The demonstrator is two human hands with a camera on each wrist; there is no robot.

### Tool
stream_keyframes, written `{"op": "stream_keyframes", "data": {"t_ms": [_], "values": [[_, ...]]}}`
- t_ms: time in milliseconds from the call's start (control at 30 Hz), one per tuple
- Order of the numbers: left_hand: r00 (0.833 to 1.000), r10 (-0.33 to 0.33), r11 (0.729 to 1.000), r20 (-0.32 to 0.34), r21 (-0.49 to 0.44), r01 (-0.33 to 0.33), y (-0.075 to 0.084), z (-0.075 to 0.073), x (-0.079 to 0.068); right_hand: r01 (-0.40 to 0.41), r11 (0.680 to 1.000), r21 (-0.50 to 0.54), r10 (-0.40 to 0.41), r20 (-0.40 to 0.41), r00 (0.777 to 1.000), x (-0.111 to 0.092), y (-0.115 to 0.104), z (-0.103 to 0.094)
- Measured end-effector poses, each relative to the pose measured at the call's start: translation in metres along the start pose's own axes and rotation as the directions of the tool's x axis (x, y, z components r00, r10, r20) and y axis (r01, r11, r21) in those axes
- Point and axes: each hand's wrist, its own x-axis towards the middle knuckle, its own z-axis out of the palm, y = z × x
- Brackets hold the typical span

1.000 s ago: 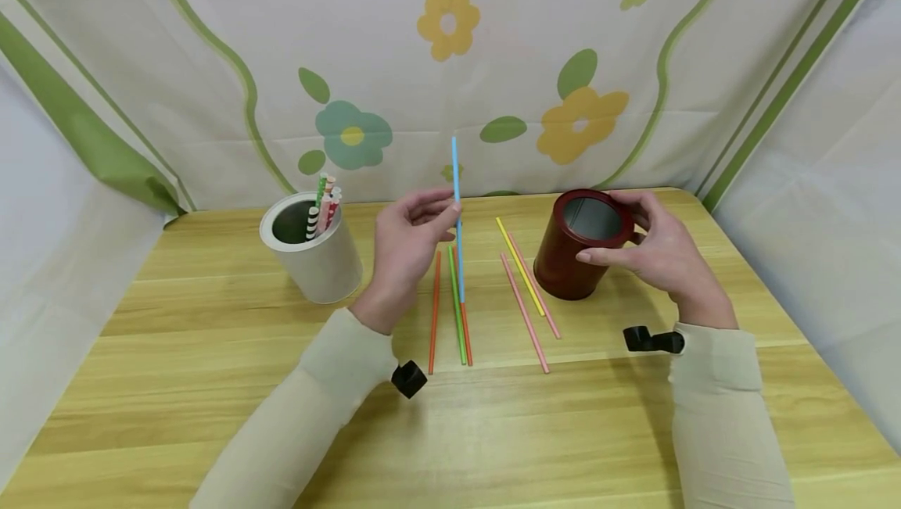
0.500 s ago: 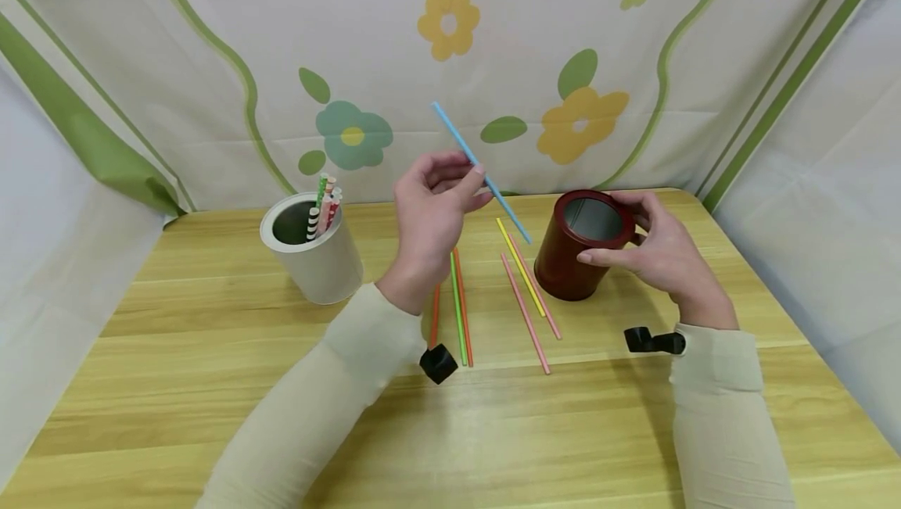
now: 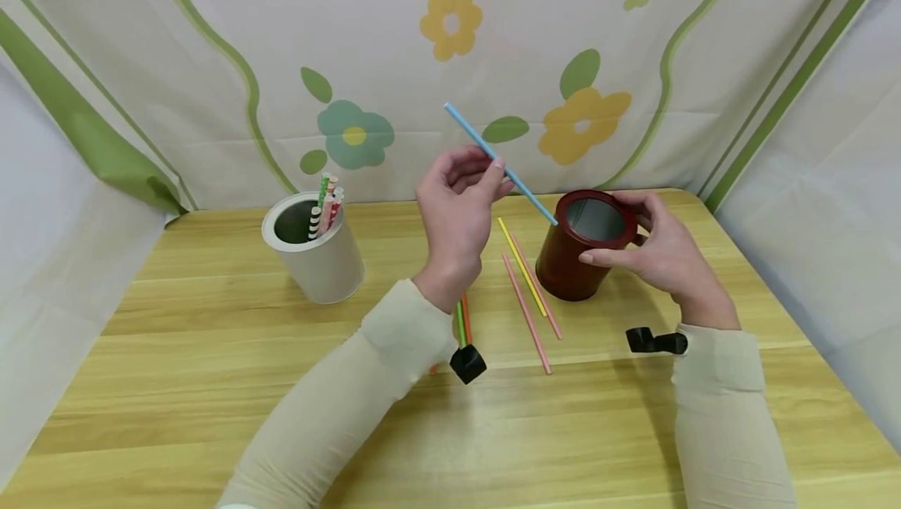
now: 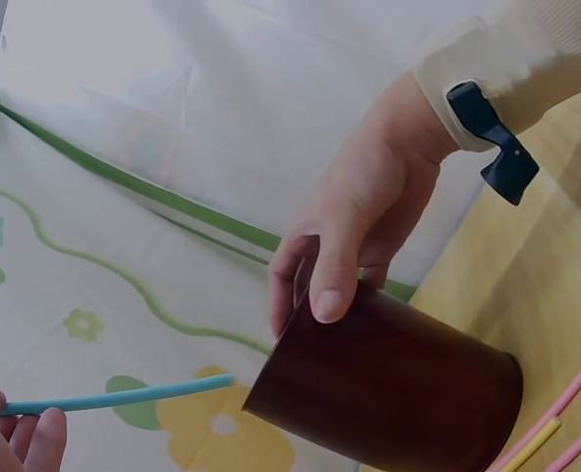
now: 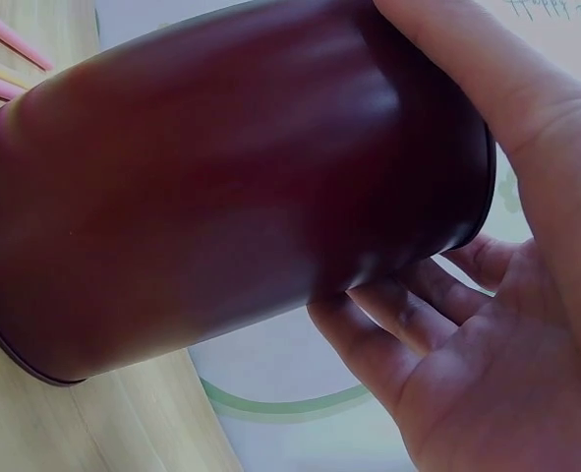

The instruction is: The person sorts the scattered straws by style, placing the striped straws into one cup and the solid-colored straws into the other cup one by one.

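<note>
Wooden table (image 3: pixel 176 384), floral cloth (image 3: pixel 394 40) behind. From afar, I see the left hand (image 3: pixel 457 216) pinching a slanted blue straw (image 3: pixel 465 124), lower tip just beside the red canister (image 3: pixel 572 265), which the right hand (image 3: pixel 662 251) grips. Its slant, I judge, could make it snag and slip.

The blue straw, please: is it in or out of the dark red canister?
Out: the left wrist view shows the blue straw ending short of the dark red canister.
</note>
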Motion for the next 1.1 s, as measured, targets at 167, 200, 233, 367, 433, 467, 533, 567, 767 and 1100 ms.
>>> {"op": "stream_keyframes", "data": {"t_ms": [167,200,233,367,433,467,533,567,767,1100], "values": [[1.000,0.021,1.000,-0.012,-0.004,-0.021,-0.002,0.005,-0.001,0.003,1.000,-0.002,-0.003,-0.004,1.000,-0.002,-0.002,-0.001],[1.000,0.026,1.000,-0.009,-0.004,-0.026,-0.002,0.006,-0.001,0.005,1.000,-0.003,-0.005,-0.005,1.000,-0.002,-0.002,-0.001],[1.000,0.030,1.000,-0.003,-0.005,-0.030,-0.002,0.008,-0.001,0.006,1.000,-0.003,-0.006,-0.006,1.000,-0.002,-0.002,-0.001],[0.999,0.036,0.999,0.024,-0.004,-0.036,-0.005,0.016,-0.002,0.009,1.000,-0.006,-0.009,-0.010,1.000,-0.002,-0.003,0.000],[0.998,0.037,0.999,0.046,0.006,-0.037,-0.009,0.019,-0.003,0.007,1.000,-0.013,-0.007,-0.011,1.000,-0.002,-0.003,0.001],[0.998,0.035,0.999,0.060,0.014,-0.036,-0.011,0.020,-0.005,0.005,1.000,-0.016,-0.006,-0.012,1.000,-0.002,-0.003,0.001],[0.995,0.020,0.999,0.093,0.038,-0.023,-0.015,0.023,-0.008,0.005,1.000,-0.022,-0.006,-0.015,1.000,-0.002,-0.003,0.002],[0.994,0.006,0.999,0.109,0.050,-0.012,-0.018,0.024,-0.009,0.006,1.000,-0.022,-0.006,-0.016,1.000,-0.002,-0.003,0.002],[0.987,-0.078,0.991,0.143,0.122,0.061,-0.034,0.027,-0.014,0.023,1.000,-0.014,-0.024,-0.030,0.999,-0.002,-0.003,0.003],[0.977,-0.144,0.961,0.158,0.260,0.100,-0.057,0.023,-0.016,0.020,1.000,0.007,-0.020,-0.015,1.000,-0.002,-0.003,0.007]]}}
